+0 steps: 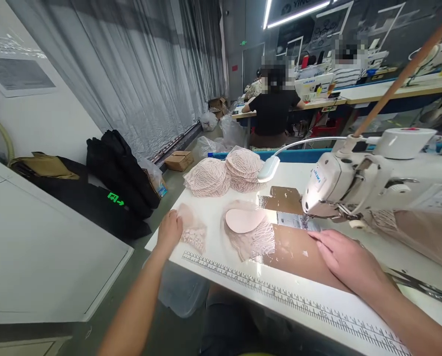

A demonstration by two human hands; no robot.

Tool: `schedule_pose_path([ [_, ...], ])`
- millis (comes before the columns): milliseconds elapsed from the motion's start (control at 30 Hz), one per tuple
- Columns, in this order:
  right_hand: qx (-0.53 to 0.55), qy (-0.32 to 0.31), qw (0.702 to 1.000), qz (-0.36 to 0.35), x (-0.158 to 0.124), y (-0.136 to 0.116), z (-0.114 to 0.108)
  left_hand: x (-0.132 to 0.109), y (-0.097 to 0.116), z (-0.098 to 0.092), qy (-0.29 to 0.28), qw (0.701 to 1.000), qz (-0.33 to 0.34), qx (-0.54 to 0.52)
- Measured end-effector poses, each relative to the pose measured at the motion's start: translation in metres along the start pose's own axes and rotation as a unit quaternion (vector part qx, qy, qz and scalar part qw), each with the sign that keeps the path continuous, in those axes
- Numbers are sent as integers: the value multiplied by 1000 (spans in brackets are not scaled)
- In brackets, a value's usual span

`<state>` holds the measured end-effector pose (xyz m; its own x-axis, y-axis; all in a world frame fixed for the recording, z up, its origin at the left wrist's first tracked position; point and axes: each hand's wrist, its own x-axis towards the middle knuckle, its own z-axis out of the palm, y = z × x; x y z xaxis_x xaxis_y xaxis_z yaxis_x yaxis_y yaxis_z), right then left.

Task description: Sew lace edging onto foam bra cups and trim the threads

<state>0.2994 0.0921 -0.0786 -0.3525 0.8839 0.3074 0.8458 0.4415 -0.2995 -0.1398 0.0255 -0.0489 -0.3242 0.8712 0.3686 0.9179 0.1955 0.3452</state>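
Observation:
My left hand (170,228), at the table's left edge, is closed on a sheer pale pink lace piece (193,237). To the right of it a lace bra cup panel (251,242) lies flat, with a smooth pink oval pad (244,220) on top. My right hand (340,251) rests with fingers stretched out on the brown covering by the needle area of the white sewing machine (332,185). I see nothing held in it. Behind the panel stand two stacks of lace cups, a left stack (207,177) and a right stack (244,168).
A printed ruler (258,282) runs along the table's front edge. Scissors (424,286) lie right of my right forearm. A small lamp (268,169) shines near the needle. Ahead, a person in black (275,111) sits at another table. A cardboard box (179,160) is on the floor.

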Motion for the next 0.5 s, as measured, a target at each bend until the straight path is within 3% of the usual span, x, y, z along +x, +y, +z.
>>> schedule_pose_path([
  [67,34,10,999,-5,-1,-2,-5,-13,-7,-7,4,1000,-3,-30],
  [133,83,14,996,-12,-3,-9,-15,-28,0,-19,8,998,1,-61],
  [233,172,-21,985,0,-7,-34,-37,-50,31,-37,0,992,44,-116],
  [300,262,-57,963,26,-10,-61,-50,-62,60,-45,-30,970,148,-191],
  [400,497,-81,864,21,-14,-101,-54,-76,106,-43,-51,907,340,-242],
  [500,654,-107,747,59,-22,-124,-42,-81,142,-31,-78,855,439,-264],
])
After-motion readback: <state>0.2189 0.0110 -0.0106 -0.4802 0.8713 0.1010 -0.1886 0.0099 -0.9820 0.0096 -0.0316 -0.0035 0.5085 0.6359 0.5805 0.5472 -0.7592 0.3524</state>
